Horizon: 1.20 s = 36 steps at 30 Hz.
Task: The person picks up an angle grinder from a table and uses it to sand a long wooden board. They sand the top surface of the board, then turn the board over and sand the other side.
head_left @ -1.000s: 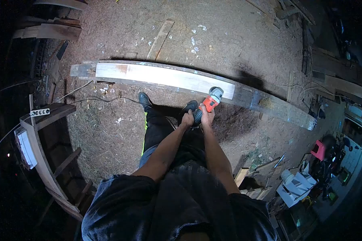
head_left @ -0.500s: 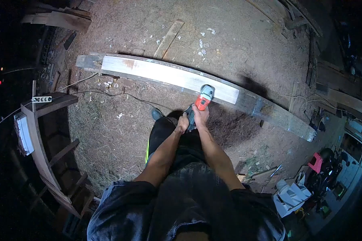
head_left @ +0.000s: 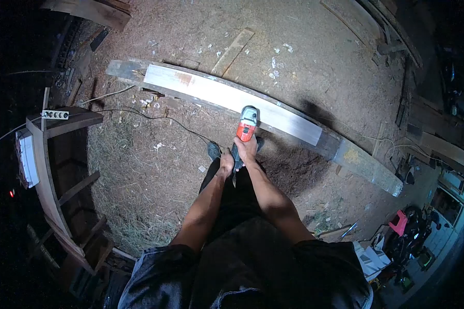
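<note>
A red and dark angle grinder (head_left: 247, 129) is held in both hands, its round head over a pale board (head_left: 206, 92). My right hand (head_left: 247, 149) wraps round the body just behind the red part. Closer to me, my left hand (head_left: 227, 161) is closed round the dark rear end or side handle; which of these is hidden. The pale board lies along a longer, weathered plank (head_left: 368, 165) that crosses the view at a slant. Whether the grinder's disc touches the board cannot be made out.
A dark cord (head_left: 172, 119) runs left from near my feet towards a power strip (head_left: 55, 115) on a wooden frame (head_left: 49, 170). Beyond the plank a loose board (head_left: 233, 51) lies on the dirt floor. At lower right stand a pink stool (head_left: 398, 222) and white items (head_left: 372, 259).
The grinder and both hands have shifted left along the board. My view has also shifted, so the plank appears slightly more tilted, and a second shoe shows.
</note>
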### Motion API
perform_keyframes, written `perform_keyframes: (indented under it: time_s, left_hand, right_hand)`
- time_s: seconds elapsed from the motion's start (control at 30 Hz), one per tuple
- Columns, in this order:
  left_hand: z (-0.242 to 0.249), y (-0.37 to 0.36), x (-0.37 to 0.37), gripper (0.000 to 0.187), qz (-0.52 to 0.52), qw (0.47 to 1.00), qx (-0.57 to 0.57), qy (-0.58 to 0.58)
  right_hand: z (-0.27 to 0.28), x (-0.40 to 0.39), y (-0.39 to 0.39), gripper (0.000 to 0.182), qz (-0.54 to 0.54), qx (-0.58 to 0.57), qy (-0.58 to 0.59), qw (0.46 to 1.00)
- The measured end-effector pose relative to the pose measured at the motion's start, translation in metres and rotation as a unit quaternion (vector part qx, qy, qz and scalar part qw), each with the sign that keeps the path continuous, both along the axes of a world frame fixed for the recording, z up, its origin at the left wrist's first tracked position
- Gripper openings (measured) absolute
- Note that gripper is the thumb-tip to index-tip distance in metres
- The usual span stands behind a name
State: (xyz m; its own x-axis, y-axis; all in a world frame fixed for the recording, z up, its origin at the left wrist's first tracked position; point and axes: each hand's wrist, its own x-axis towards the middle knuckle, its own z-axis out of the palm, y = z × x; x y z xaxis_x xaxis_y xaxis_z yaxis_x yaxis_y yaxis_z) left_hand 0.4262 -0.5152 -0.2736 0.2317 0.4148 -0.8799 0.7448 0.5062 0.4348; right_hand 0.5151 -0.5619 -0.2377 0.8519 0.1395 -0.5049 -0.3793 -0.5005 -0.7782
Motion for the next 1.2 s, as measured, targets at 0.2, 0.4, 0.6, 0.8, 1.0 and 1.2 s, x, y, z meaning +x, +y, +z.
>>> perform_keyframes:
  time_s: [0.2,0.4,0.6,0.8,1.0,1.2]
  left_hand:
    - [-0.012,0.017,-0.004,0.062,0.008,0.993,-0.115,-0.014]
    - [0.005,0.015,0.005,0.062,-0.029,0.998,-0.048,-0.005]
    - [-0.004,-0.01,0.014,0.06,-0.166,0.983,0.064,-0.038]
    - [-0.025,-0.036,0.016,0.069,-0.189,0.979,0.074,-0.005]
    - [-0.018,-0.011,0.02,0.07,-0.211,0.977,0.026,-0.035]
    - [-0.038,-0.011,0.019,0.066,-0.161,0.983,0.072,-0.053]
  right_hand:
    - [-0.004,-0.006,0.01,0.037,-0.035,0.001,-0.029,0.999]
    - [-0.037,-0.013,-0.003,0.035,-0.074,0.032,-0.02,0.997]
    - [-0.026,-0.007,-0.031,0.027,-0.177,0.043,-0.035,0.983]
    - [-0.037,-0.004,-0.054,0.032,-0.141,-0.024,-0.106,0.984]
    - [-0.036,-0.004,-0.04,0.038,-0.129,-0.075,-0.142,0.979]
    - [-0.023,0.015,-0.02,0.04,-0.101,-0.047,-0.056,0.992]
